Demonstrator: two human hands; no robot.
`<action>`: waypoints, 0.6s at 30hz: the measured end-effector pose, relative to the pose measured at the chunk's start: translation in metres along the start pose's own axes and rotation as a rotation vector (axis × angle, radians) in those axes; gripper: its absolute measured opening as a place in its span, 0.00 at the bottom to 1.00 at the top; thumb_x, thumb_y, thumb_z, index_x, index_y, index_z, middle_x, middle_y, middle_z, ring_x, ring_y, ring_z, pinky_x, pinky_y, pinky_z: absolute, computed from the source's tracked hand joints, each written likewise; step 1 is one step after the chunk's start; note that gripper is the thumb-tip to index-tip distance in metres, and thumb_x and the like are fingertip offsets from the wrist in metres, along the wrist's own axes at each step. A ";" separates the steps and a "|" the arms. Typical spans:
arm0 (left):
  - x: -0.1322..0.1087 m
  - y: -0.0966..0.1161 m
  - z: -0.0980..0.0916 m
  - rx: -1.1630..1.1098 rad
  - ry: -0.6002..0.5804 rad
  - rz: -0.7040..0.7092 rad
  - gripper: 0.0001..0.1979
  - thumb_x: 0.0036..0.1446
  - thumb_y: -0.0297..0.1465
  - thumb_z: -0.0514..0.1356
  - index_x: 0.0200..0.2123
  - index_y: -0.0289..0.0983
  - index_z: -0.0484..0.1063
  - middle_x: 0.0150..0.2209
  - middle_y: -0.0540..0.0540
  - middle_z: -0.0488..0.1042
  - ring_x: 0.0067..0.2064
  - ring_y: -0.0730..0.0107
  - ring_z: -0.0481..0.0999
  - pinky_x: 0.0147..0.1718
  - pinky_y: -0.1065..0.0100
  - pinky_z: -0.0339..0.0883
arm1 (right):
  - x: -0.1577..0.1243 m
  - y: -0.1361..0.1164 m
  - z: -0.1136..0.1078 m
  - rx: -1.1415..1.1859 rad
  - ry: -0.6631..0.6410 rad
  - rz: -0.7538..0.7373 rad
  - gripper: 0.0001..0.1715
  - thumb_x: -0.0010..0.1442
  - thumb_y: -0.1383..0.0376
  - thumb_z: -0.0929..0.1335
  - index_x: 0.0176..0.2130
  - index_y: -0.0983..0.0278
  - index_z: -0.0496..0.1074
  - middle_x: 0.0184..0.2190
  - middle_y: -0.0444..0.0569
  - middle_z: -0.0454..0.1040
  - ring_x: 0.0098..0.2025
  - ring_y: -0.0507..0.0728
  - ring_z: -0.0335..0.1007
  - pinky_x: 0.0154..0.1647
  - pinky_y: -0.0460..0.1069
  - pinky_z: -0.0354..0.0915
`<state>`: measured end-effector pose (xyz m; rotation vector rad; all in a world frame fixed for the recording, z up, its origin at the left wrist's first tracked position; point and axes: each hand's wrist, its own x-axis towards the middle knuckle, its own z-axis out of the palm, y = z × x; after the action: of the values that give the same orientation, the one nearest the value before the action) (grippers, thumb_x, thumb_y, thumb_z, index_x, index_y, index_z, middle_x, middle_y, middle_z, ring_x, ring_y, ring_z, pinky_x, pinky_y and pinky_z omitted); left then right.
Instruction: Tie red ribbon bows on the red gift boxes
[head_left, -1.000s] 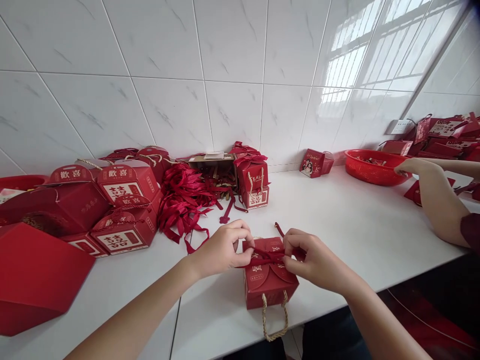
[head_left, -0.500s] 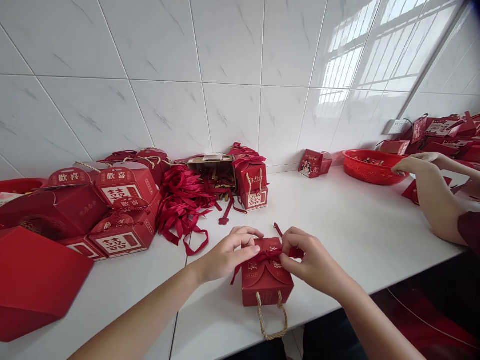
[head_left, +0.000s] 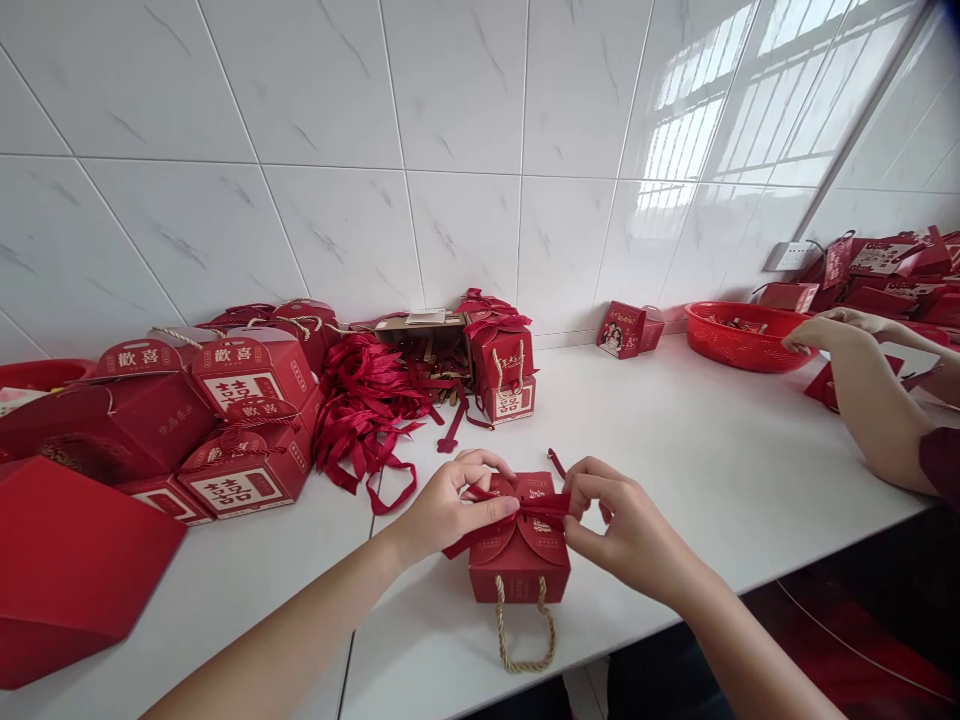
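A red gift box [head_left: 519,580] with gold print stands on the white table in front of me, its gold rope handle [head_left: 527,665] hanging toward the near edge. Across its top runs a dark red ribbon [head_left: 551,503], knotted or looped at the middle. With thumb and fingers my left hand [head_left: 461,505] pinches the ribbon close to the knot, on the left side of the lid. On the right, my right hand [head_left: 611,515] grips a stretched part of the same ribbon between thumb and fingertips. A small dark red strip [head_left: 556,462] lies just behind the box.
Stacked red boxes [head_left: 247,430] and a heap of red ribbons [head_left: 367,400] occupy the left. An open carton [head_left: 431,345] and finished-looking boxes [head_left: 501,350] stand by the wall. A red basket [head_left: 739,340] is at right, near another person's arm [head_left: 874,390].
The gift box has shifted slightly left. My right hand has drawn its part of the ribbon out straighter, and more ribbon shows between my hands.
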<state>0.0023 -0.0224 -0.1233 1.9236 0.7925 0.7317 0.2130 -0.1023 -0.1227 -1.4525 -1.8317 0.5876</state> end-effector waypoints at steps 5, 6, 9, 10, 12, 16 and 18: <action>-0.005 0.005 0.011 -0.099 0.043 0.011 0.24 0.47 0.31 0.66 0.16 0.38 0.50 0.41 0.44 0.75 0.48 0.62 0.72 0.48 0.61 0.63 | 0.000 0.002 0.002 -0.019 -0.004 -0.011 0.08 0.52 0.70 0.64 0.24 0.62 0.60 0.38 0.46 0.67 0.36 0.53 0.64 0.35 0.49 0.60; -0.006 0.007 0.012 -0.084 0.049 0.026 0.24 0.47 0.30 0.66 0.16 0.38 0.50 0.40 0.44 0.75 0.49 0.61 0.71 0.49 0.61 0.62 | -0.001 0.002 0.002 -0.026 -0.009 -0.010 0.08 0.52 0.70 0.64 0.24 0.62 0.60 0.38 0.46 0.67 0.37 0.53 0.64 0.36 0.49 0.60; -0.009 0.011 0.015 -0.075 0.049 0.008 0.24 0.45 0.29 0.67 0.16 0.38 0.51 0.39 0.43 0.77 0.49 0.60 0.72 0.48 0.60 0.63 | -0.003 0.004 0.001 -0.033 -0.039 -0.019 0.08 0.54 0.70 0.63 0.24 0.62 0.59 0.37 0.46 0.67 0.37 0.54 0.64 0.38 0.50 0.61; -0.009 0.013 0.015 -0.081 0.050 -0.008 0.24 0.45 0.30 0.67 0.16 0.38 0.51 0.39 0.43 0.77 0.47 0.60 0.73 0.47 0.61 0.64 | -0.003 0.005 0.001 -0.033 -0.049 -0.030 0.09 0.54 0.70 0.63 0.25 0.62 0.58 0.37 0.46 0.66 0.37 0.54 0.64 0.39 0.50 0.62; -0.010 0.015 0.018 -0.094 0.062 -0.030 0.23 0.46 0.33 0.67 0.16 0.38 0.52 0.38 0.43 0.77 0.44 0.61 0.75 0.46 0.61 0.65 | -0.004 0.006 0.001 -0.035 -0.059 -0.048 0.09 0.55 0.70 0.62 0.25 0.61 0.57 0.36 0.46 0.66 0.36 0.54 0.64 0.39 0.51 0.62; -0.011 0.016 0.025 -0.086 0.129 -0.043 0.24 0.48 0.36 0.66 0.15 0.38 0.53 0.36 0.43 0.78 0.47 0.59 0.73 0.46 0.62 0.65 | -0.005 0.008 0.002 -0.051 -0.055 -0.075 0.11 0.57 0.70 0.60 0.25 0.61 0.55 0.35 0.47 0.65 0.35 0.55 0.63 0.38 0.52 0.63; -0.012 0.015 0.028 -0.064 0.165 -0.031 0.27 0.45 0.34 0.68 0.14 0.39 0.49 0.35 0.44 0.79 0.51 0.58 0.71 0.49 0.62 0.64 | -0.006 0.008 0.003 -0.058 -0.051 -0.084 0.11 0.58 0.69 0.60 0.25 0.61 0.54 0.36 0.47 0.65 0.36 0.55 0.63 0.39 0.53 0.63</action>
<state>0.0196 -0.0517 -0.1234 1.8069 0.8870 0.8949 0.2165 -0.1054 -0.1322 -1.4020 -1.9546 0.5384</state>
